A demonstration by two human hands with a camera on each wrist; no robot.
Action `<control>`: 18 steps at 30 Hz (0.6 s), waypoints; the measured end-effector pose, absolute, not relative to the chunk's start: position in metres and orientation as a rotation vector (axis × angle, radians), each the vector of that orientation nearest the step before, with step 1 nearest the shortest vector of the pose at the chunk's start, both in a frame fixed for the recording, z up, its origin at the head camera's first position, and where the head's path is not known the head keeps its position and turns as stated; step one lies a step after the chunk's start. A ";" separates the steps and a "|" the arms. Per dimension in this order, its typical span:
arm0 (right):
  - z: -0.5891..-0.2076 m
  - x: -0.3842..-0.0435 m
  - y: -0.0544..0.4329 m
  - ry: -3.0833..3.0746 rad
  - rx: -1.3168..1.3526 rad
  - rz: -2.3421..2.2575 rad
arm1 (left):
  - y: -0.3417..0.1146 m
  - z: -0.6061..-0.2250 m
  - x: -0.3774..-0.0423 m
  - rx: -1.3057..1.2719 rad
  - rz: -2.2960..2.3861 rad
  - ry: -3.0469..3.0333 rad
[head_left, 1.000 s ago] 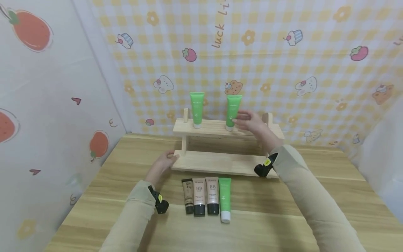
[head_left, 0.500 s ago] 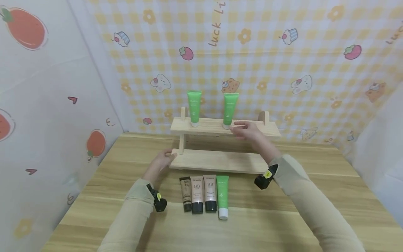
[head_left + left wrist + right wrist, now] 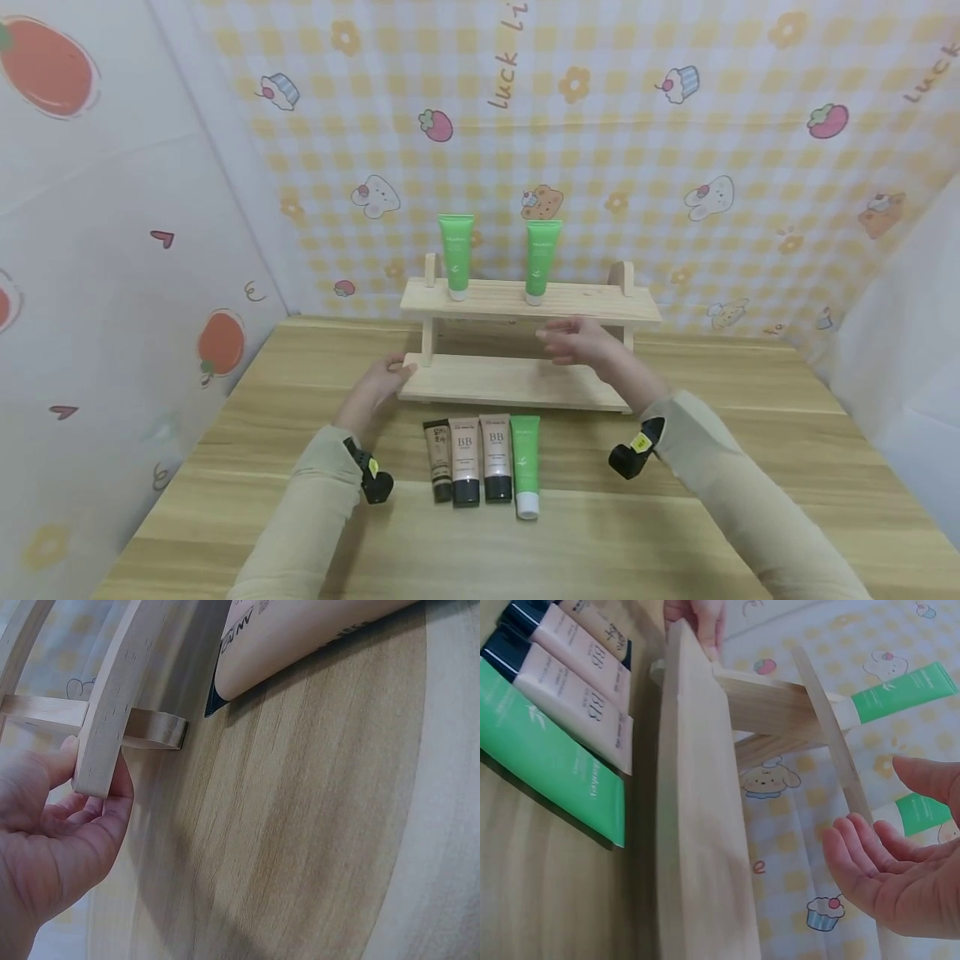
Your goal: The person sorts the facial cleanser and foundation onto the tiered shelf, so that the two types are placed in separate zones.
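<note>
A two-tier wooden rack (image 3: 525, 382) stands on the table against the cloth backdrop. My left hand (image 3: 373, 388) pinches the left end of its lower board (image 3: 105, 727), thumb on top and fingers beneath. Two green tubes (image 3: 456, 258) (image 3: 541, 262) stand upright, caps down, on the upper board, one left and one near the middle. My right hand (image 3: 585, 343) hovers just in front of and below that board, fingers relaxed and holding nothing. In the right wrist view its palm (image 3: 907, 889) shows beside the nearer tube (image 3: 924, 812), apart from the lower board.
In front of the rack several tubes lie in a row on the table: a small brown tube (image 3: 438, 461), two beige BB cream tubes (image 3: 465, 461) (image 3: 496, 457) and a green tube (image 3: 527, 467). A white curtain (image 3: 135, 250) hangs at the left.
My right hand has let go of the right-hand green tube on the upper board and moved down and towards me. The left hand keeps its hold on the rack; the view shifts slightly.
</note>
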State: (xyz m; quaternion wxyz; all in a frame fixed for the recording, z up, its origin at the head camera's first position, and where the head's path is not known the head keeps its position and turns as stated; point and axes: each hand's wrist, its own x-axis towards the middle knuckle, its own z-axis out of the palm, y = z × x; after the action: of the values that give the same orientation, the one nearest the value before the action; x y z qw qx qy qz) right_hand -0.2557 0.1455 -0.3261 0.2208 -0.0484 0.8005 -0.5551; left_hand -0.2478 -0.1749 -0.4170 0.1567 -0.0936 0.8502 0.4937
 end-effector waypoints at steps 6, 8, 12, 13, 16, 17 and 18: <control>-0.340 -0.243 0.146 2.162 -0.134 -1.499 | -0.175 -0.418 -0.250 -0.261 1.436 2.417; -0.344 -0.239 0.147 2.146 -0.124 -1.485 | -0.176 -0.418 -0.250 -0.261 1.429 2.417; -0.353 -0.231 0.149 2.117 -0.138 -1.424 | -0.176 -0.417 -0.250 -0.274 1.426 2.407; -0.354 -0.229 0.150 2.110 -0.136 -1.411 | -0.176 -0.417 -0.250 -0.279 1.423 2.407; -0.359 -0.224 0.150 2.098 -0.139 -1.379 | -0.176 -0.415 -0.249 -0.263 1.408 2.432; -0.360 -0.222 0.151 2.099 -0.149 -1.364 | -0.176 -0.415 -0.248 -0.259 1.414 2.432; -0.362 -0.221 0.150 2.102 -0.149 -1.355 | -0.176 -0.415 -0.248 -0.259 1.420 2.431</control>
State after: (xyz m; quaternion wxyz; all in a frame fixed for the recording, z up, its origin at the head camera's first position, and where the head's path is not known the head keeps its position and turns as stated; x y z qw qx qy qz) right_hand -0.2206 0.1505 -0.3617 0.3128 -0.0564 0.7968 -0.5139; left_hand -0.2481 -0.1760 -0.4150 0.1567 -0.0904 0.8492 0.4961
